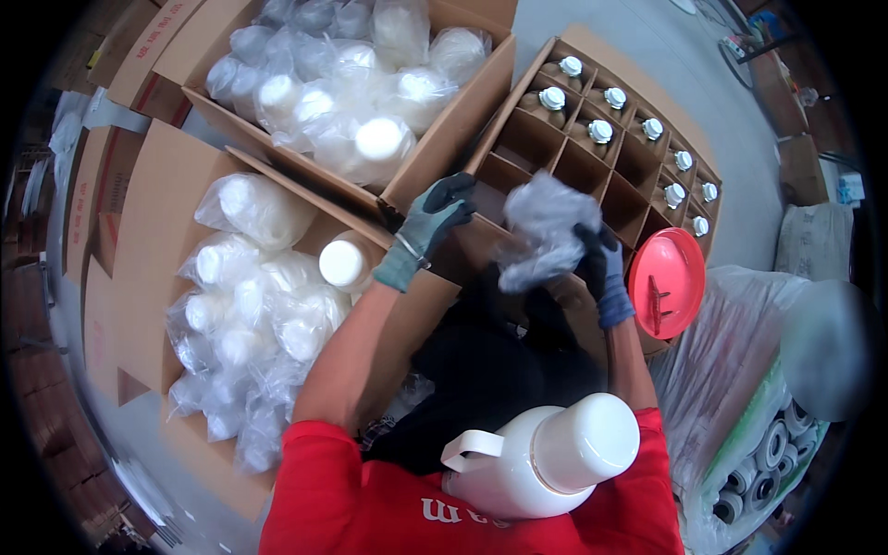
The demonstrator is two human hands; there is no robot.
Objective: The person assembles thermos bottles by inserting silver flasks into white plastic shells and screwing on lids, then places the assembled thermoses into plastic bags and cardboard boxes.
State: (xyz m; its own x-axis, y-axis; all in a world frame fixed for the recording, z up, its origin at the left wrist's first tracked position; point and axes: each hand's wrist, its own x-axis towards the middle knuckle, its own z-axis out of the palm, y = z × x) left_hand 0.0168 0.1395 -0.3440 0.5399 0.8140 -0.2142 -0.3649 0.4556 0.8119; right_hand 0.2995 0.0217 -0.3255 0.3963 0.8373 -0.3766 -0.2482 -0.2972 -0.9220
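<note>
My left hand point(425, 227), in a grey-green glove with dark fingertips, is held over the near left edge of the divided carton point(481, 153), its fingers stretched out and nothing visible in them. My right hand point(601, 268), gloved in dark blue, grips a crumpled grey sheet point(548, 217) blurred by motion; whether it is cloth or thin plastic I cannot tell. The sheet hangs over the near compartments. A white vacuum jug point(518, 462) with a handle and rounded top lies tilted against my red shirt. Neither hand touches it.
Bottles with pale caps point(599, 131) stand in several carton compartments. A red dish point(680, 277) holding thin brown pieces sits at the carton's right corner. Two open cartons on the left hold plastic-wrapped white jugs point(236, 342). A plastic-covered stack of ring-shaped parts point(768, 453) stands at right.
</note>
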